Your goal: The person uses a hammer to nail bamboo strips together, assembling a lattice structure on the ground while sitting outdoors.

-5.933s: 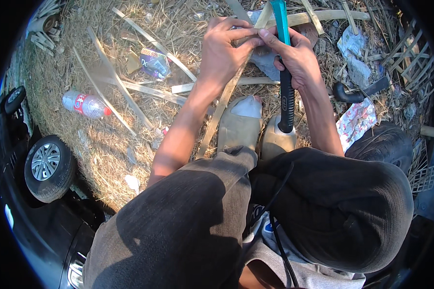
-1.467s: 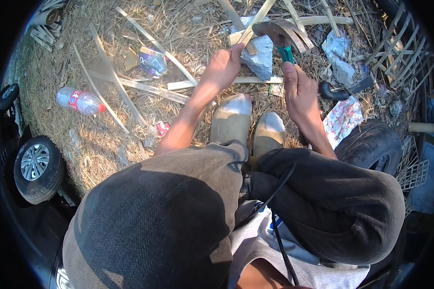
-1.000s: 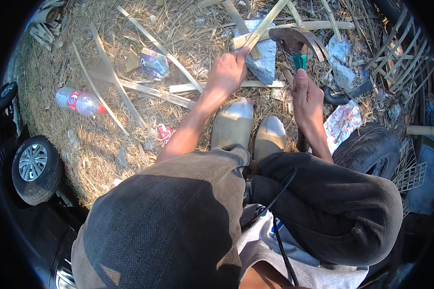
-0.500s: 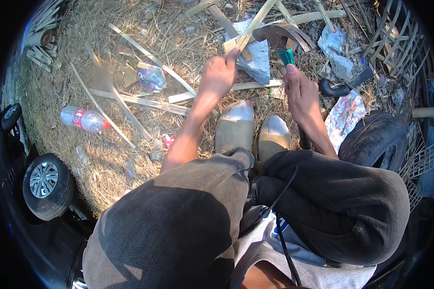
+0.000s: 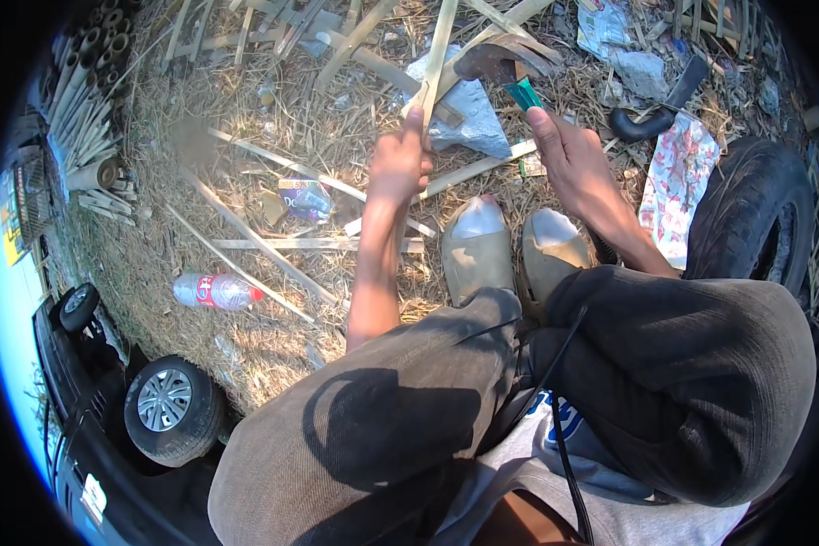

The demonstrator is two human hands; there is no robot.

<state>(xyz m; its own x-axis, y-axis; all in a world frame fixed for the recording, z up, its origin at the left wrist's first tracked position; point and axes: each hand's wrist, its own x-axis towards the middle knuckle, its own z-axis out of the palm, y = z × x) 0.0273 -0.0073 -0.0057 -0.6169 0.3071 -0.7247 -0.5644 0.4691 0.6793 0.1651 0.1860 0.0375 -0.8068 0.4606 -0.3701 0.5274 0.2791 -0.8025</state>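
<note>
One long, flat, pale-tan bamboo strip (image 5: 440, 45) at twelve o'clock, narrow and straight, running from the left hand (image 5: 399, 166) out past the upper edge of view. Crossing in front of a broader tan bamboo strip (image 5: 519, 18), just beside a rough, angular, grey-white stone block (image 5: 471, 132). Left fingers curled closed around the near end, thumb stretched up along it. At one o'clock, a dark, rust-brown metal claw hammer with a teal neck (image 5: 496, 64); blunt end toward the pale strip, near it, contact impossible to tell. Right hand (image 5: 569, 164) at two o'clock, wrapped firmly around the hammer's handle, thumb against the teal part. Farther out at two o'clock, a dark-bladed knife with a black curved handle (image 5: 684, 86); at nine, a clear plastic bottle with a red cap (image 5: 217, 291).
</note>
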